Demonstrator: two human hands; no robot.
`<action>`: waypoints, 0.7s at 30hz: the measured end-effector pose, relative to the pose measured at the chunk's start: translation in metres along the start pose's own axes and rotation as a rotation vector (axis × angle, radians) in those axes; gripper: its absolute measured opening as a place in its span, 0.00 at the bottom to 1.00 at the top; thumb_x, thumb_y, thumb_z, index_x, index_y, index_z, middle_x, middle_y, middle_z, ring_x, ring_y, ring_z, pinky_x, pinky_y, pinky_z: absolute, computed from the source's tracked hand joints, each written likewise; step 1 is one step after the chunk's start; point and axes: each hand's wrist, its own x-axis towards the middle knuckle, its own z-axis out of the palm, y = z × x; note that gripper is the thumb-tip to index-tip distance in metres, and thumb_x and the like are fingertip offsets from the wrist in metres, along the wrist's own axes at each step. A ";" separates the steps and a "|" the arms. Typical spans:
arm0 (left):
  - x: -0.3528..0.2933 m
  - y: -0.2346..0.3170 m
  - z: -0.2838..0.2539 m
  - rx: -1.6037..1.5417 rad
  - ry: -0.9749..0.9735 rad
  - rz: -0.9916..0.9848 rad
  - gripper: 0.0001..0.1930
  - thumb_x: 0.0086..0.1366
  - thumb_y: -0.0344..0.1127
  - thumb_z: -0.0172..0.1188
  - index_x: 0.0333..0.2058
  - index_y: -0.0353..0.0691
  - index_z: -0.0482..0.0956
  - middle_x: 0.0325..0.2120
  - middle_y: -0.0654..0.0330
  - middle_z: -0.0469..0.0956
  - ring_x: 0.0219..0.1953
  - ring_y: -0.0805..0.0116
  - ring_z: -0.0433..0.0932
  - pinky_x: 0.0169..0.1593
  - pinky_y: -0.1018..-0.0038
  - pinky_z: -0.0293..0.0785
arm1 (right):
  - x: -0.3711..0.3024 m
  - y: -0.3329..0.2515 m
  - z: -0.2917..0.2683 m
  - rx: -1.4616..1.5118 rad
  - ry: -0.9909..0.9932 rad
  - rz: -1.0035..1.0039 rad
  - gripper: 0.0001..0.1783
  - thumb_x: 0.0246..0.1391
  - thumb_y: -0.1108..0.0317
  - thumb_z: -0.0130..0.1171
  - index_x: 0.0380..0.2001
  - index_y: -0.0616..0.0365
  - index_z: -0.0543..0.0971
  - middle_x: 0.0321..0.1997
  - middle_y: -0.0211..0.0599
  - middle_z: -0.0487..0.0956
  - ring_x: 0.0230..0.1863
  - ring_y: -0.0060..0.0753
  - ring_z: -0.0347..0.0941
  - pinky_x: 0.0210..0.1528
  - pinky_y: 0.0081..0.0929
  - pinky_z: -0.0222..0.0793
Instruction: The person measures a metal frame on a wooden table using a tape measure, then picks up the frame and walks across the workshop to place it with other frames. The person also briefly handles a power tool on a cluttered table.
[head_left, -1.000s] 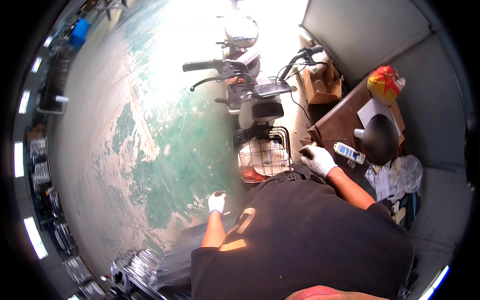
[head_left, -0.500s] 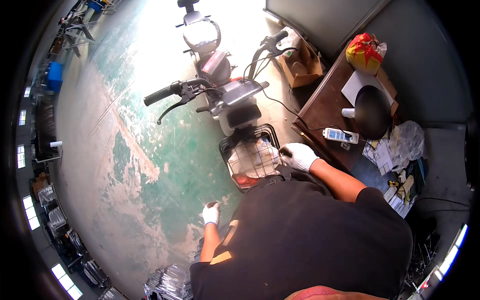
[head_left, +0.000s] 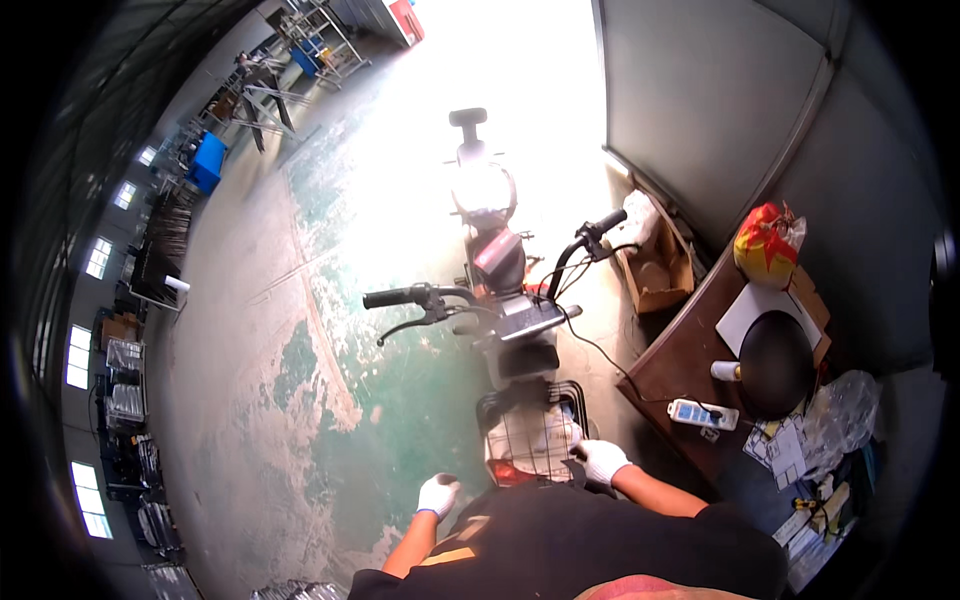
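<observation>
An electric scooter or bike stands in front of me, its handlebar (head_left: 400, 296) turned across the view and a black wire basket (head_left: 580, 398) on the near end. Inside the basket lie a whitish bag (head_left: 530, 432) and something red. My right hand (head_left: 603, 461), in a white glove with dark fingertips, is closed at the basket's right near corner; its fingertips are partly hidden, and what they grip cannot be made out. Left of the basket and apart from it, my left hand (head_left: 438, 494), also gloved, hangs over the floor with curled fingers; anything in them is too small to name.
At right, a brown desk (head_left: 650, 372) bears a white power strip (head_left: 703, 414), a round black object (head_left: 777, 364) and a red-yellow bag (head_left: 769, 246). A cable (head_left: 600, 352) runs from scooter to desk. An open cardboard box (head_left: 664, 285) sits behind; shelving lines the left.
My view has tilted up, so the scooter and desk sit lower and farther right. My left hand has come forward, nearer the basket's level. My right hand stays by the basket corner.
</observation>
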 end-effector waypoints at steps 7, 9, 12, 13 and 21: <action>0.031 -0.010 -0.015 -0.161 0.006 0.072 0.22 0.66 0.42 0.68 0.53 0.33 0.87 0.49 0.47 0.89 0.52 0.57 0.87 0.58 0.66 0.80 | 0.016 -0.030 0.040 -0.160 -0.106 0.043 0.29 0.59 0.49 0.68 0.60 0.48 0.82 0.58 0.51 0.85 0.59 0.58 0.82 0.61 0.50 0.77; 0.035 -0.023 -0.018 -0.187 -0.005 0.096 0.21 0.66 0.40 0.69 0.54 0.33 0.87 0.47 0.50 0.89 0.48 0.62 0.87 0.56 0.68 0.81 | 0.035 -0.028 0.069 -0.220 -0.111 0.024 0.32 0.62 0.40 0.65 0.60 0.49 0.81 0.60 0.53 0.84 0.60 0.59 0.81 0.63 0.52 0.76; 0.059 -0.081 -0.015 -0.209 -0.028 0.080 0.22 0.66 0.41 0.69 0.54 0.33 0.87 0.46 0.51 0.90 0.47 0.63 0.87 0.55 0.68 0.81 | 0.057 -0.044 0.092 -0.185 -0.046 -0.010 0.31 0.61 0.41 0.63 0.58 0.51 0.82 0.55 0.54 0.86 0.57 0.59 0.82 0.60 0.53 0.77; 0.062 -0.099 -0.019 -0.270 -0.045 0.039 0.22 0.66 0.40 0.69 0.54 0.34 0.87 0.47 0.51 0.90 0.48 0.62 0.87 0.55 0.68 0.81 | 0.069 -0.053 0.099 -0.219 -0.120 0.033 0.27 0.58 0.58 0.65 0.60 0.52 0.80 0.60 0.55 0.83 0.62 0.57 0.80 0.64 0.49 0.77; 0.096 -0.309 -0.082 -0.042 -0.105 -0.187 0.22 0.63 0.42 0.69 0.51 0.34 0.88 0.50 0.45 0.89 0.52 0.51 0.87 0.57 0.63 0.81 | 0.081 -0.160 0.145 -0.328 -0.008 0.338 0.22 0.66 0.53 0.58 0.58 0.52 0.82 0.57 0.57 0.85 0.60 0.59 0.82 0.63 0.52 0.77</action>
